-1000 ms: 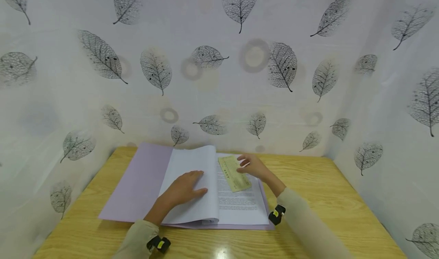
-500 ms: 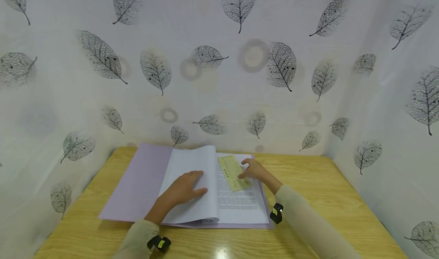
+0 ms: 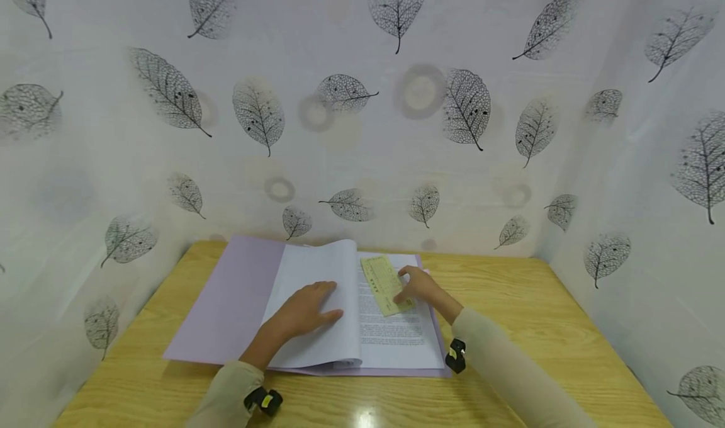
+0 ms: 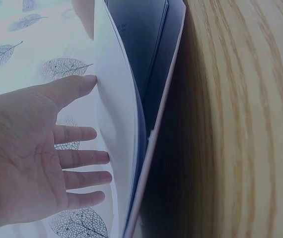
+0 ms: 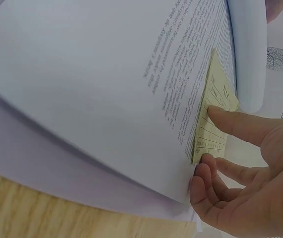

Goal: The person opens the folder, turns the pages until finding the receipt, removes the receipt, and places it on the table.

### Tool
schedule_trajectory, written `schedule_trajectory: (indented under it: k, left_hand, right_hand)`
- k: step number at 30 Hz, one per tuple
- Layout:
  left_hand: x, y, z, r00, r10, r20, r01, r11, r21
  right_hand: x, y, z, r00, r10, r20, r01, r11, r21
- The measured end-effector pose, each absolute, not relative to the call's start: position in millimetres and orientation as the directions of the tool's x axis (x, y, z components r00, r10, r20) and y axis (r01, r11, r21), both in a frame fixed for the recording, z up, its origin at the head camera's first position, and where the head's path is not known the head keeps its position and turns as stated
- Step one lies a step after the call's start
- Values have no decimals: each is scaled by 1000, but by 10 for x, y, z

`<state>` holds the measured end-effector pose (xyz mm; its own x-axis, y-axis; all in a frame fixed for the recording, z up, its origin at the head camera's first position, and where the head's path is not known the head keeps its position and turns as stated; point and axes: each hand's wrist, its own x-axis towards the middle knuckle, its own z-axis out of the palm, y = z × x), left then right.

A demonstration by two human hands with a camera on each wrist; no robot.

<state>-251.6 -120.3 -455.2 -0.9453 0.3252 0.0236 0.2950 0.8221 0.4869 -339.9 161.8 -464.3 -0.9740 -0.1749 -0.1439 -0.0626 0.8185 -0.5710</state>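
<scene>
A lilac folder (image 3: 226,315) lies opened on the table with a stack of white sheets in it. My left hand (image 3: 306,311) rests on the turned-back pages (image 3: 334,264), fingers spread; the left wrist view shows the palm (image 4: 27,153) beside the curved sheets. A pale yellow printed slip (image 3: 378,280) lies slanted on the typed page (image 3: 391,340) at the right. My right hand (image 3: 421,286) is at the slip's right side. Its thumb (image 5: 236,121) touches the slip's face, while the other fingers (image 5: 203,193) bend near its lower corner and the page edge.
The wood-grain table (image 3: 498,289) extends to both sides and in front of the folder. A white curtain (image 3: 362,151) printed with leaves hangs behind and along both sides. Each wrist wears a black strap device (image 3: 455,355).
My right hand has moved slightly down and toward the near side, bringing its thumb onto the slip. Left hand, pages and slip have stayed in place.
</scene>
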Motion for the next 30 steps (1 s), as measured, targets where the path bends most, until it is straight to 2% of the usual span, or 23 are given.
schedule_trajectory:
  k: [10, 21, 30]
  left_hand:
    - [-2516, -1203, -4557, -944, 329, 32, 303, 824, 479]
    - [-2534, -1195, -4568, -947, 320, 24, 294, 834, 467]
    - [-2536, -1200, -4572, -949, 315, 21, 288, 837, 465]
  right_hand:
    - [-3335, 1596, -4591, -983, -78, -164, 28, 828, -560]
    - [-3313, 1580, -4597, -979, -57, -194, 69, 806, -587]
    - [-3198, 1547, -4540, -981, -47, -186, 53, 866, -497]
